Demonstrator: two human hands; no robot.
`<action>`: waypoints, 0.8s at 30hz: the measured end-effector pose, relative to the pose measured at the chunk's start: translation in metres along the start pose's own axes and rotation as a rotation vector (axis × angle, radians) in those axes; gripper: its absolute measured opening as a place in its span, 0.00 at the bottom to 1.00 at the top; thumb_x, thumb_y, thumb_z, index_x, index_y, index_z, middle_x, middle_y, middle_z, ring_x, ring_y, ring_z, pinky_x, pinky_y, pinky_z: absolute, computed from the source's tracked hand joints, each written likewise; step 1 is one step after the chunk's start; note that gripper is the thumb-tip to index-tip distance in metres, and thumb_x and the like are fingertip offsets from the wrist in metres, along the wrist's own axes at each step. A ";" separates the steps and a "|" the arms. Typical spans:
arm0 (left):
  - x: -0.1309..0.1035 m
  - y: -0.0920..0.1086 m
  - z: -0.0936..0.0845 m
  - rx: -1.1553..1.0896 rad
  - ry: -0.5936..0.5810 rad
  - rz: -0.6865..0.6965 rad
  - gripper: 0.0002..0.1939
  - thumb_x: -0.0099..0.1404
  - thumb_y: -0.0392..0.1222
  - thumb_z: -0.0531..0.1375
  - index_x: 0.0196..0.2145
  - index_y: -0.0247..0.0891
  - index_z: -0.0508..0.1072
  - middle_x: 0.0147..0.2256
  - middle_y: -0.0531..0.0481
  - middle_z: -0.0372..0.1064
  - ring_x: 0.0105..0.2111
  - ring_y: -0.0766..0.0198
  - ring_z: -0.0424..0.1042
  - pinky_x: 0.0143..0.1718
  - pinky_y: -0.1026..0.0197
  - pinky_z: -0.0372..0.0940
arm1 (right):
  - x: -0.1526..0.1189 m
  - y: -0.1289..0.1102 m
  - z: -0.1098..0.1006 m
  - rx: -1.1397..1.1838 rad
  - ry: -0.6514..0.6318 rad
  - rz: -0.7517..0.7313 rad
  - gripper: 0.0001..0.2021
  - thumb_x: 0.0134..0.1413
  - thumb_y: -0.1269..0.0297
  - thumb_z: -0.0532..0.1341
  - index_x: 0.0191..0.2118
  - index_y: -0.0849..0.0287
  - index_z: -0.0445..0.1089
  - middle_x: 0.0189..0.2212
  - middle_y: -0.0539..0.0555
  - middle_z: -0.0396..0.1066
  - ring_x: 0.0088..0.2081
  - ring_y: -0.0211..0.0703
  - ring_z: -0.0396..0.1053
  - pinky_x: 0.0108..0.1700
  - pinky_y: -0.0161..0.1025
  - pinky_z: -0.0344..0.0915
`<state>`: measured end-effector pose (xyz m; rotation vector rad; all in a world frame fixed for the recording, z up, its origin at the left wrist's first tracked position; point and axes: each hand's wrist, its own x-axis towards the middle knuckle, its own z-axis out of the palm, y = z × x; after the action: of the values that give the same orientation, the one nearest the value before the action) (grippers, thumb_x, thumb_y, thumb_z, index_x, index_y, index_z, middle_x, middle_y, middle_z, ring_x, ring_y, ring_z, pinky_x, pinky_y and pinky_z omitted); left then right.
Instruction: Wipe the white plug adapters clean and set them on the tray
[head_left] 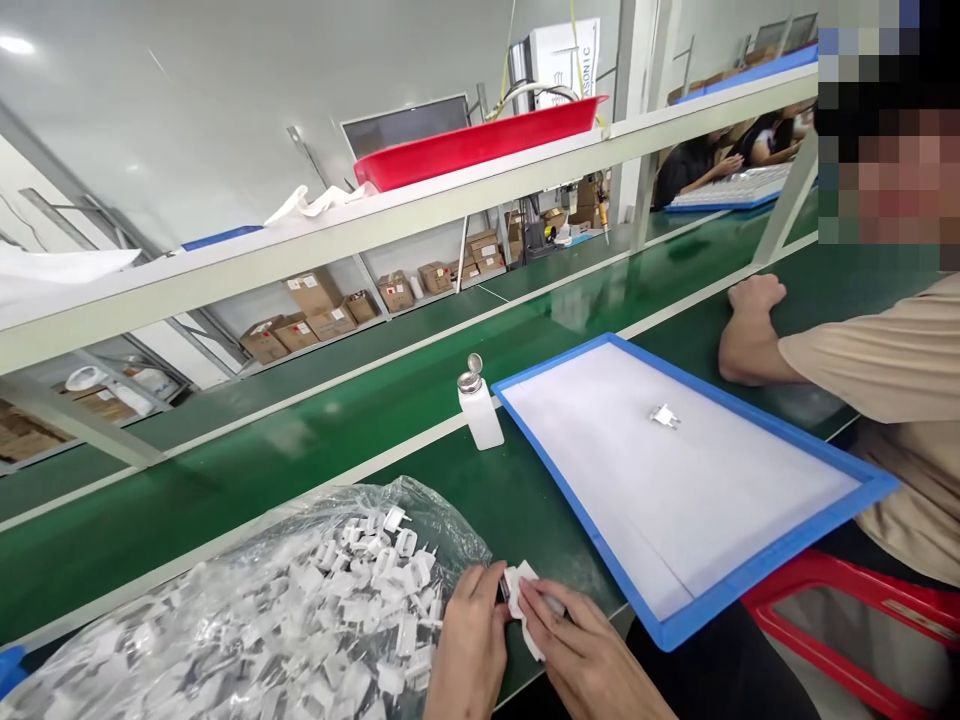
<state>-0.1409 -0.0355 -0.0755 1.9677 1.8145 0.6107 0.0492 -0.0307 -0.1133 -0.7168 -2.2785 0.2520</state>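
My left hand (pixel 469 635) is closed, its thumb and fingers pinching a small plug that is mostly hidden by fingers and cloth. Pressed against that plug is a folded white cloth (pixel 523 578), gripped by my right hand (pixel 589 645). Both hands meet at the front edge of the green bench. Just left of them lies a clear plastic bag (pixel 442 505), opened, with a heap of white plugs (pixel 330 600) in it. To the right, a single white two-pin plug (pixel 664 416) rests on a blue-rimmed tray (pixel 772 430) lined in white.
A white pump bottle (pixel 481 415) with its metal lid raised stands between bag and tray. At the right sits a co-worker, one forearm (pixel 754 335) on the bench. A shelf rail (pixel 450 215) crosses above, carrying a red tray (pixel 480 145). A red stool (pixel 847 610) is below.
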 end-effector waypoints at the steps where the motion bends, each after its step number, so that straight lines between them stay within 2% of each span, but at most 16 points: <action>1: 0.000 -0.001 0.000 0.027 -0.014 0.009 0.28 0.60 0.25 0.48 0.54 0.32 0.75 0.46 0.36 0.76 0.48 0.50 0.75 0.52 0.50 0.70 | 0.002 0.000 0.000 -0.008 -0.002 -0.002 0.29 0.61 0.78 0.56 0.68 0.63 0.58 0.59 0.59 0.70 0.58 0.52 0.69 0.54 0.44 0.74; 7: -0.001 0.010 -0.003 0.033 -0.047 -0.013 0.29 0.61 0.25 0.47 0.55 0.34 0.74 0.44 0.38 0.76 0.47 0.53 0.75 0.51 0.53 0.71 | 0.029 -0.006 -0.006 0.010 -0.038 0.121 0.26 0.63 0.79 0.53 0.66 0.62 0.62 0.60 0.60 0.70 0.59 0.50 0.68 0.55 0.44 0.72; 10: 0.000 0.018 -0.001 0.048 -0.036 -0.068 0.28 0.60 0.24 0.46 0.53 0.30 0.75 0.43 0.35 0.75 0.46 0.51 0.75 0.49 0.51 0.71 | 0.038 -0.007 -0.004 0.011 -0.038 0.180 0.24 0.64 0.78 0.53 0.63 0.60 0.66 0.59 0.59 0.71 0.58 0.49 0.69 0.53 0.44 0.73; 16: 0.000 0.021 0.002 0.069 -0.019 -0.115 0.29 0.61 0.22 0.44 0.53 0.28 0.75 0.45 0.33 0.75 0.48 0.49 0.75 0.51 0.50 0.70 | 0.015 -0.007 0.009 -0.068 -0.014 0.047 0.23 0.62 0.80 0.52 0.62 0.70 0.65 0.59 0.63 0.70 0.60 0.56 0.67 0.54 0.48 0.72; 20: 0.000 0.021 -0.001 0.063 -0.018 -0.128 0.30 0.59 0.21 0.45 0.54 0.24 0.74 0.48 0.31 0.75 0.49 0.49 0.75 0.53 0.50 0.69 | 0.003 -0.012 0.008 -0.081 -0.014 -0.005 0.21 0.61 0.79 0.54 0.59 0.68 0.69 0.60 0.62 0.70 0.60 0.56 0.67 0.53 0.48 0.72; 24: 0.001 0.022 -0.008 0.052 -0.018 -0.101 0.30 0.60 0.21 0.46 0.54 0.28 0.75 0.47 0.35 0.76 0.49 0.54 0.76 0.53 0.56 0.69 | 0.007 -0.017 0.008 -0.051 0.004 0.073 0.28 0.60 0.80 0.53 0.65 0.63 0.62 0.61 0.59 0.68 0.59 0.52 0.68 0.53 0.47 0.71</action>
<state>-0.1268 -0.0363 -0.0565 1.8939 1.9238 0.5180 0.0324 -0.0402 -0.1090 -0.8269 -2.2647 0.2269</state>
